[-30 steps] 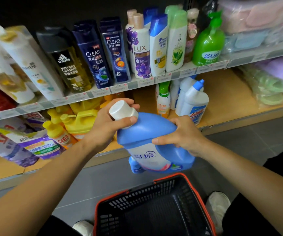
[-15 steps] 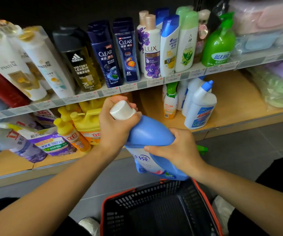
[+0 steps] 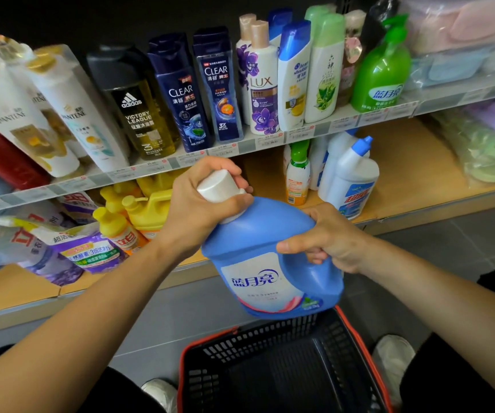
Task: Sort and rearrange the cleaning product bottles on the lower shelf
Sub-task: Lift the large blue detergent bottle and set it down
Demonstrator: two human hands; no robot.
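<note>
A person holds a blue detergent jug [image 3: 270, 263] tilted in mid-air with 2 hands, just in front of the lower shelf [image 3: 404, 174] and above a black, red-rimmed basket [image 3: 240, 344]. The left hand [image 3: 201, 207] has its fingers clamped round the white cap [image 3: 217, 186]. The right hand [image 3: 326, 239] curls its fingers tight round the jug's handle. Yellow bottles [image 3: 147, 210] stand on the shelf at left and white blue-capped bottles [image 3: 353, 180] at right.
</note>
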